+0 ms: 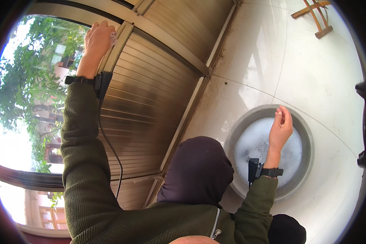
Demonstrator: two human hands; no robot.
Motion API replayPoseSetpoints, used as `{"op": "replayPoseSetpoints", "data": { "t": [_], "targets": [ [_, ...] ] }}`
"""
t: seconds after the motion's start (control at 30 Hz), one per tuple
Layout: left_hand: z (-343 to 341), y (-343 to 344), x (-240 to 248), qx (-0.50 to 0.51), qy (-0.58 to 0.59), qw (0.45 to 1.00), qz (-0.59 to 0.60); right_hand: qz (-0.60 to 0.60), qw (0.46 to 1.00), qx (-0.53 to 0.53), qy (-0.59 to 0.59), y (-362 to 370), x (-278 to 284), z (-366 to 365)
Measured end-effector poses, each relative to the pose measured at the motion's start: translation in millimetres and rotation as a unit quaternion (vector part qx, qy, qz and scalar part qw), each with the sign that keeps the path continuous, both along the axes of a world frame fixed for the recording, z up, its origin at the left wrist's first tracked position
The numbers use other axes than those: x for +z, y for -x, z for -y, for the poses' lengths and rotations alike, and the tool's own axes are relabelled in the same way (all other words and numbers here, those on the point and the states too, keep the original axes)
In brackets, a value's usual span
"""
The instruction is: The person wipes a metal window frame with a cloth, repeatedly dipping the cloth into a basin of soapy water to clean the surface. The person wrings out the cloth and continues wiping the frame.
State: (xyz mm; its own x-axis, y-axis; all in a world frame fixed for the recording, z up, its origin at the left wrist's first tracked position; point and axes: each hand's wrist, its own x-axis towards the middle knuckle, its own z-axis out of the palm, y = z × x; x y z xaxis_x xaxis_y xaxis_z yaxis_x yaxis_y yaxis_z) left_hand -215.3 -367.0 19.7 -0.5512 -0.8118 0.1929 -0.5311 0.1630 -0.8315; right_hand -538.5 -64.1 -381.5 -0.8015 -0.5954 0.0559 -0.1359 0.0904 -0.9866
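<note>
My left hand (98, 39) is raised to the metal window frame (117, 49) at the upper left. Its fingers are closed around a crumpled, pale cloth (113, 38), most of which the hand hides. Over on the right, my right hand (281, 129) hangs above a round grey basin (309, 152) on the floor. The fingers of that hand are loosely stretched and slightly curled, with nothing visible in them. White suds (252, 136) cover the water in the basin.
Ribbed metal panels (146, 93) run below the window glass (40, 93), with trees outside. My bent knee (195, 171), in dark trousers, is between the panels and the basin. A folding wooden stand (313, 16) is on the pale tiled floor (313, 77) at the far right.
</note>
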Motion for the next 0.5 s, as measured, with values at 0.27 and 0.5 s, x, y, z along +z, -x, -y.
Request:
{"op": "replayPoseSetpoints", "data": {
  "t": [0.27,0.5],
  "targets": [
    [46,23,-60,-0.124,0.045,0.988,0.078,0.010,1.000,0.011,0.018,-3,-1,1],
    [23,0,-90,-0.087,0.116,0.970,0.194,0.009,1.000,-0.004,-0.008,-1,2,1]
  ]
}}
